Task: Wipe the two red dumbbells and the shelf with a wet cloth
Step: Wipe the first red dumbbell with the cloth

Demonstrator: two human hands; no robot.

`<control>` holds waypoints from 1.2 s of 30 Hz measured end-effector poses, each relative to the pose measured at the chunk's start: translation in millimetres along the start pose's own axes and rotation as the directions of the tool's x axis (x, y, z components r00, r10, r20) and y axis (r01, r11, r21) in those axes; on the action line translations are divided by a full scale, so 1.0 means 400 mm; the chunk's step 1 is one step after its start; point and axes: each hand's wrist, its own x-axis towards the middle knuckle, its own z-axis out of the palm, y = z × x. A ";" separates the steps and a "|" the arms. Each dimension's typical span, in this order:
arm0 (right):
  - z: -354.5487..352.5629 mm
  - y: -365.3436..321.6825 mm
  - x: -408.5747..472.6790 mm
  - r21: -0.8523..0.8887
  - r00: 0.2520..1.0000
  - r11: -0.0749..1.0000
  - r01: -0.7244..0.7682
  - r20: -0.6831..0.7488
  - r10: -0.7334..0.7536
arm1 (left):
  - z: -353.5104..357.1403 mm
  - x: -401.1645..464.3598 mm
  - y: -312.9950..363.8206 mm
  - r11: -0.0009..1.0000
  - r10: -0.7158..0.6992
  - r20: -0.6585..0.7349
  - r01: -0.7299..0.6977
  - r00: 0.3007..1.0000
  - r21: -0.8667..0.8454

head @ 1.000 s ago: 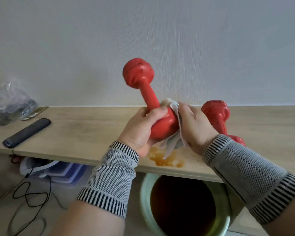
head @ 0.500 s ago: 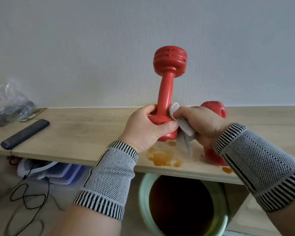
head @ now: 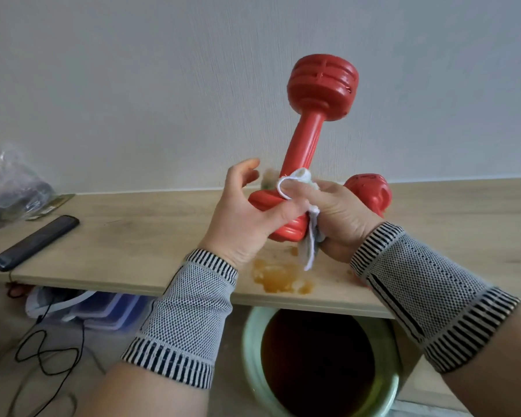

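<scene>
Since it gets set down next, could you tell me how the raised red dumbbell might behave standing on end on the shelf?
The raised dumbbell looks stiff moulded plastic, likely light: the left hand holds it by its lower head. Tall and narrow, it may tip. The amber puddle on the shelf could let it slide.

A dark phone [head: 35,242] and crumpled plastic bag [head: 11,188] lie left; below, a green-rimmed pot [head: 319,365] and black cable [head: 42,353].

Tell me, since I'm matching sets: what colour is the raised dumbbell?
Red, seen in the head view: the raised plastic dumbbell.
</scene>
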 end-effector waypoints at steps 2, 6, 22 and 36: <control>0.002 -0.001 0.009 -0.051 0.995 0.997 0.054 -0.084 -0.058 | 0.016 0.005 -0.002 0.956 -0.105 -0.057 0.085 0.993 -0.282; 0.000 0.002 0.015 -0.013 0.977 0.996 0.091 -0.195 -0.091 | 0.011 0.021 0.001 0.666 -0.464 0.066 0.398 0.883 -0.631; -0.007 -0.004 0.024 0.018 0.930 0.997 0.073 -0.363 -0.062 | 0.056 0.018 0.006 0.722 -0.369 0.348 0.502 0.862 -0.477; -0.098 -0.046 0.047 0.205 0.807 0.972 0.116 -0.590 0.028 | 0.056 -0.016 -0.062 0.979 0.059 0.005 -0.059 0.998 0.193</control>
